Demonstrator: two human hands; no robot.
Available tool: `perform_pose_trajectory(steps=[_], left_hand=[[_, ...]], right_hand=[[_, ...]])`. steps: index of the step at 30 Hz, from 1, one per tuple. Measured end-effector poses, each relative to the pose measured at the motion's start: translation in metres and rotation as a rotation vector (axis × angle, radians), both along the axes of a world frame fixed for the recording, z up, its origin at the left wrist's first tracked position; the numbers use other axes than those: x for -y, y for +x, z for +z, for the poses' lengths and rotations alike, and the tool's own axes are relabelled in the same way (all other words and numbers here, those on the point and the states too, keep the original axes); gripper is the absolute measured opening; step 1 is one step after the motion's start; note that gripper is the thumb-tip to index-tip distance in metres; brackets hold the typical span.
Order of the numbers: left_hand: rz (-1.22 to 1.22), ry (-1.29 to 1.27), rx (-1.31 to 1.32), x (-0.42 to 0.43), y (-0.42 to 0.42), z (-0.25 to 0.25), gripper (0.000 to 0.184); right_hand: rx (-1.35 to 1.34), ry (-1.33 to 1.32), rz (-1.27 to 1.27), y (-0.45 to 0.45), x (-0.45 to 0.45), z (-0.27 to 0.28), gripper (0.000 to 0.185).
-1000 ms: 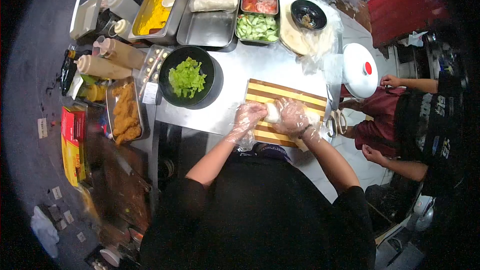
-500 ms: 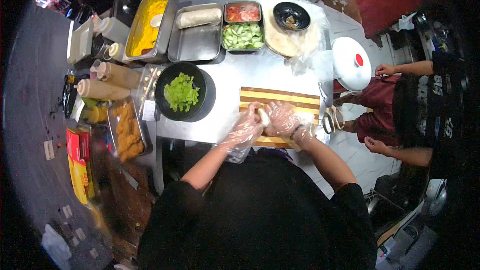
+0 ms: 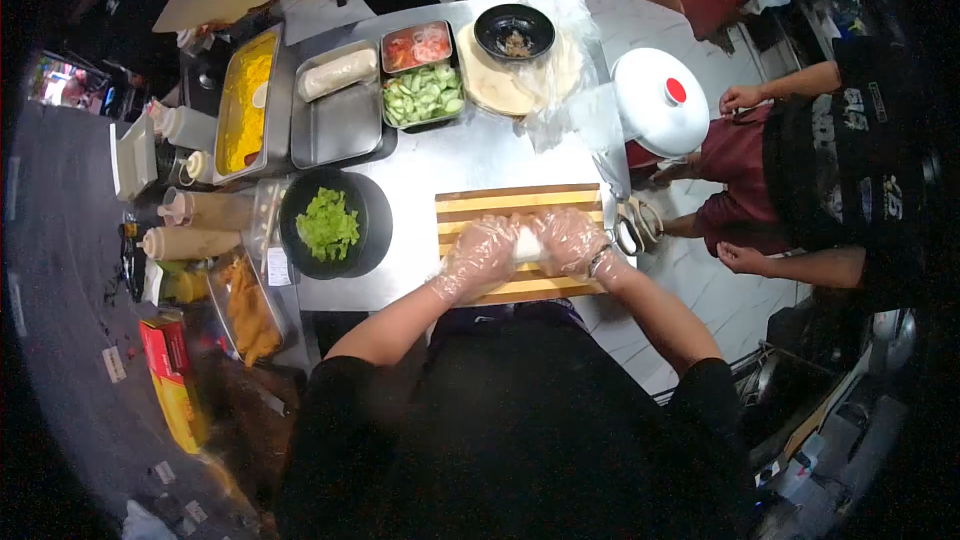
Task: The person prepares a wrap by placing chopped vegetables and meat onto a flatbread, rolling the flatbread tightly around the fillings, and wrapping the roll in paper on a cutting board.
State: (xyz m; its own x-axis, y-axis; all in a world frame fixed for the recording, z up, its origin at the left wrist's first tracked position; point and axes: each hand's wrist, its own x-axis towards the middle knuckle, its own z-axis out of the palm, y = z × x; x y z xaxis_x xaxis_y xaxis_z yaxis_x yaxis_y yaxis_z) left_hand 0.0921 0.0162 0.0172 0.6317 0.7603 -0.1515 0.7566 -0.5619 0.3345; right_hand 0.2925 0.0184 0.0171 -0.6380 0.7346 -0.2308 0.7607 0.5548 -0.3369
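A pale flatbread wrap (image 3: pixel 527 244) lies across the striped wooden cutting board (image 3: pixel 470 204). My left hand (image 3: pixel 481 254), in a clear plastic glove, is closed around its left part. From the other side my right hand (image 3: pixel 570 242), gloved too and with a dark band at the wrist, grips its right part. Only the middle of the wrap shows between the two hands; its ends are hidden under my fingers. Left of the board stands a black bowl (image 3: pixel 368 230) of chopped lettuce (image 3: pixel 328 226).
Behind are a tray with a finished wrap (image 3: pixel 338 75), cucumber slices (image 3: pixel 422 95), tomato (image 3: pixel 416 45), and flatbreads (image 3: pixel 495 80) under a black bowl (image 3: pixel 514 32). Sauce bottles (image 3: pixel 192 243) and fried pieces (image 3: pixel 250 315) are left. A person (image 3: pixel 830 180) stands right; another person's hands hold a box (image 3: pixel 215 10).
The wrap now lies flatter and more level between my hands, which have spread over it. The view has shifted, and a person with an open box has appeared at the top left.
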Motion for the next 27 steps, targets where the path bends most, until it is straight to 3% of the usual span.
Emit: perform_pose_trajectory(steps=[1, 6, 8, 9, 12, 15, 16, 18, 19, 20, 22, 23, 24, 27], left_hand=[[0.01, 0.053, 0.016, 0.0, -0.001, 0.0, 0.036], [-0.019, 0.052, -0.011, -0.001, -0.008, 0.0, 0.031], [0.016, -0.054, -0.129, -0.002, -0.01, -0.002, 0.057], [0.01, -0.056, -0.134, 0.0, -0.011, -0.004, 0.057], [0.015, 0.028, -0.226, 0.006, -0.012, -0.001, 0.057], [0.115, -0.129, -0.394, 0.006, -0.009, 0.016, 0.077], [0.081, -0.124, -0.406, 0.007, -0.007, 0.02, 0.077], [0.124, -0.09, -0.247, 0.007, -0.002, 0.028, 0.089], [0.094, -0.103, -0.248, 0.003, 0.009, 0.024, 0.095], [0.064, -0.103, -0.26, 0.002, 0.022, 0.021, 0.095], [0.016, -0.184, -0.209, 0.001, 0.048, 0.017, 0.09], [-0.041, -0.086, -0.216, -0.001, 0.06, 0.016, 0.085], [-0.064, -0.081, -0.222, -0.002, 0.07, 0.013, 0.085], [-0.069, -0.033, -0.115, -0.005, 0.088, -0.002, 0.077]], right_hand=[[0.081, -0.016, 0.038, 0.006, -0.005, 0.002, 0.047], [0.077, 0.023, 0.019, 0.032, -0.004, -0.005, 0.039], [0.124, 0.038, 0.055, 0.035, -0.006, -0.005, 0.034], [0.119, 0.034, 0.05, 0.036, -0.005, -0.006, 0.034], [0.262, 0.05, 0.037, 0.035, -0.007, 0.021, 0.046], [0.262, -0.092, -0.048, 0.053, -0.011, 0.049, 0.074], [0.251, -0.099, -0.082, 0.073, -0.006, 0.043, 0.074], [-0.444, -0.143, -0.453, 0.114, 0.013, 0.021, 0.074], [-0.577, -0.095, -0.678, 0.12, 0.026, 0.011, 0.058], [-0.588, -0.094, -0.708, 0.118, 0.036, 0.004, 0.058], [-0.933, -0.473, -1.157, 0.107, 0.052, -0.009, 0.037], [-1.007, -0.323, -1.082, 0.096, 0.061, -0.038, 0.024], [-1.012, -0.466, -1.143, 0.087, 0.063, -0.051, 0.022], [-1.011, -0.413, -1.137, 0.066, 0.062, -0.057, 0.018]])
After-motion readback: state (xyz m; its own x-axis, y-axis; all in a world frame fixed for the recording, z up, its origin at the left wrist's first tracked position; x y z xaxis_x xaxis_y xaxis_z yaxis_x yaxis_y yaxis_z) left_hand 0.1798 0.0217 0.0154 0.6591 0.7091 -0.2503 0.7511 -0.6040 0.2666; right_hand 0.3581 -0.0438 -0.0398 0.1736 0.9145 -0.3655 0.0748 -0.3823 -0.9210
